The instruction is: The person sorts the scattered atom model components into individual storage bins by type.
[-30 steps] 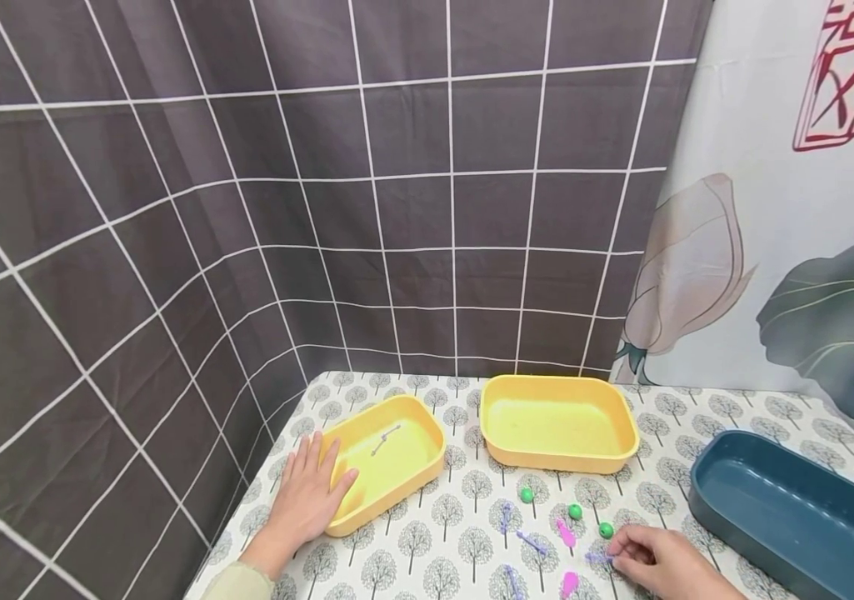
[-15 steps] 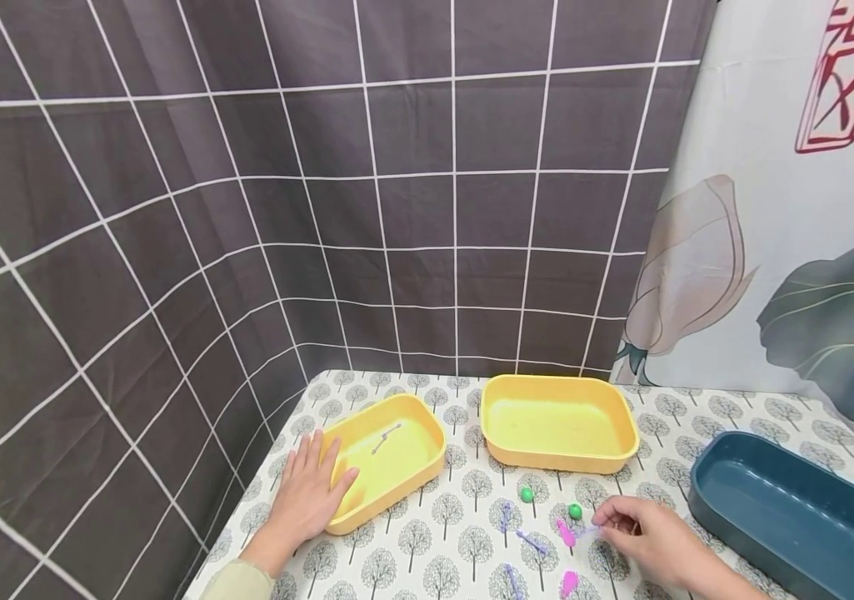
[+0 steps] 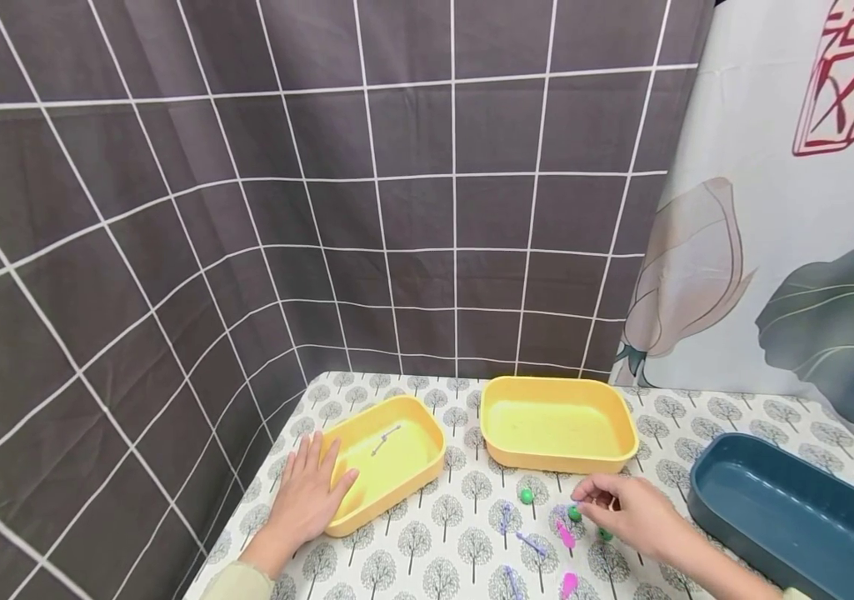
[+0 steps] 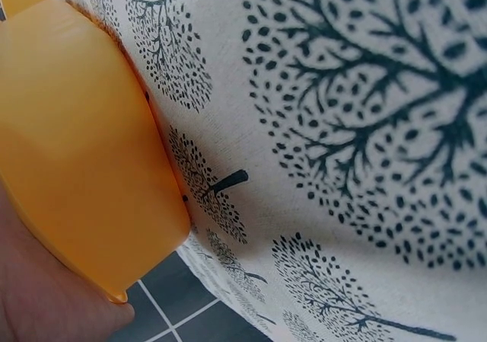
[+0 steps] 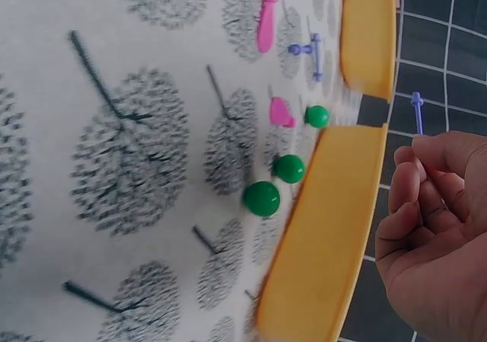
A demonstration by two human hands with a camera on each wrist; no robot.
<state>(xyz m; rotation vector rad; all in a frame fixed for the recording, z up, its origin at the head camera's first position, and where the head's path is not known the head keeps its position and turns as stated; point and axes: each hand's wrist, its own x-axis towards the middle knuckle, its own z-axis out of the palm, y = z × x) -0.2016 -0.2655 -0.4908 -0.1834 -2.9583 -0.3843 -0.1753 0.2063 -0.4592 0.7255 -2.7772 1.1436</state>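
The right hand (image 3: 627, 512) pinches one purple stick (image 5: 418, 115); the left hand (image 3: 309, 492) rests with straight fingers at a yellow tray (image 3: 397, 498).

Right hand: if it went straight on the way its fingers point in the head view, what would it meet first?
The right hand would probably meet the middle green ball, right at its fingers in that view. Depth is unclear, so it might pass over the ball.

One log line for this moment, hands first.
left hand: on rim of left yellow tray | right hand: pinching purple rod over tree-print cloth | inside that tray: another purple rod
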